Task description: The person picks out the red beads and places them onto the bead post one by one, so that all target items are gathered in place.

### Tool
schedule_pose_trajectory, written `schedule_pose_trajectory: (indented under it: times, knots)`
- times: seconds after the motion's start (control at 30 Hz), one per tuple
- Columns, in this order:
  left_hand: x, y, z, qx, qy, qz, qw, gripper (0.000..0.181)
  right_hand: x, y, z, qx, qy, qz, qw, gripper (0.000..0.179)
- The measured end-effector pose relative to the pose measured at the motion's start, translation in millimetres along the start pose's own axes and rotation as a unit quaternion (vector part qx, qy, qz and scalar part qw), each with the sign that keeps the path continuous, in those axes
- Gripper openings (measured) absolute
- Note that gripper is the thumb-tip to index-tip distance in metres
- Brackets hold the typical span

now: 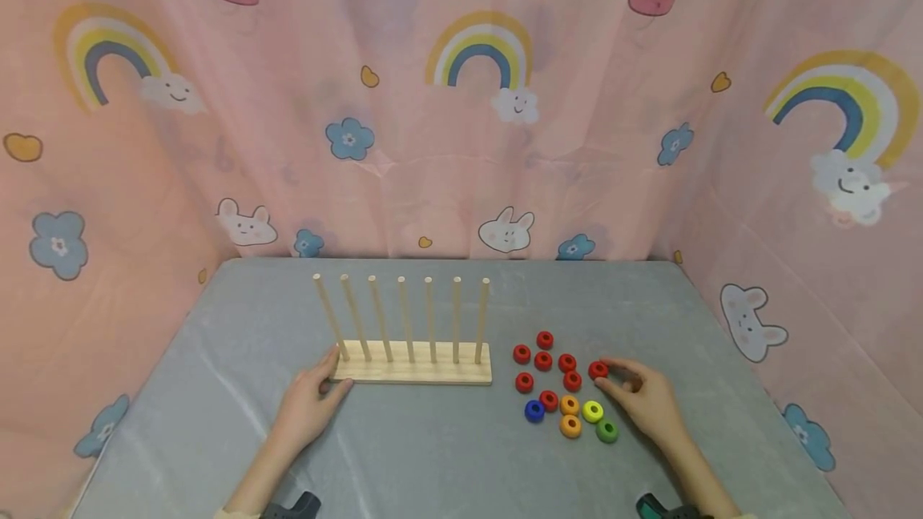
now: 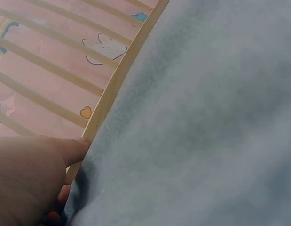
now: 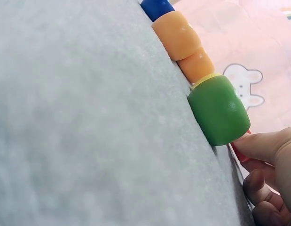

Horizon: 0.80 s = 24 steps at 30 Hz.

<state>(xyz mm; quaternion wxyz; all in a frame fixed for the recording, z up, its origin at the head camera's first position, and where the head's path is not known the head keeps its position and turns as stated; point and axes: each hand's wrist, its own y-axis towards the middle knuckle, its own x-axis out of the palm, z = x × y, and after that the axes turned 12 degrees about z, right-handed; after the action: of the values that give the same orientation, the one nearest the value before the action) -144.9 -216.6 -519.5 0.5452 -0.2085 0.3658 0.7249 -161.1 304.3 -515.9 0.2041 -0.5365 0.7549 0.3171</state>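
Wooden peg rack and ring beads on a grey surface (image 1: 433,463). The left hand (image 1: 306,409) grips the left end of the rack's base (image 1: 414,375), thumb at the front edge and fingers towards the end; seven upright pegs (image 1: 430,319), all bare, rise from the base. The right hand (image 1: 649,400) pinches a red bead (image 1: 593,370) between thumb and index finger, at the right side of the bead cluster; whether this bead is raised or touches the surface cannot be told. Seven other red beads (image 1: 543,368) lie to its left, between it and the rack. Nearer the viewer are two orange beads (image 1: 570,434), a yellow bead (image 1: 593,419), a green bead (image 1: 607,439) and, at the left, a blue bead (image 1: 534,419).

Handling (judged from appearance): the beads are probably light, rigid and hardly fragile, but their glossy, rounded walls may slip or roll; opposite sides offer the best hold, with the central hole uncovered. The base, presumably stiff and light, is best steadied at its end, away from the slender pegs.
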Motion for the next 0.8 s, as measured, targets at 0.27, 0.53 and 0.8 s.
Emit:
schedule_pose_trajectory:
  times: [0.27,0.53,0.8]
  knots:
    - [-0.9,-1.4,1.8,0.008,0.003,0.007,0.9999,0.061,-1.6,1.9,-2.2,0.003,0.002,-0.002,1.0000,0.041]
    - [-2.0,-1.5,2.8,0.010,0.003,0.008,0.9999,0.060,-8.3,6.6,-10.5,0.016,0.001,-0.019,0.9997,0.043]
    - [-3.2,-1.7,5.6,0.011,0.002,0.010,0.9999,0.060,-18.8,12.3,-24.4,0.014,0.025,-0.020,0.9994,0.043]
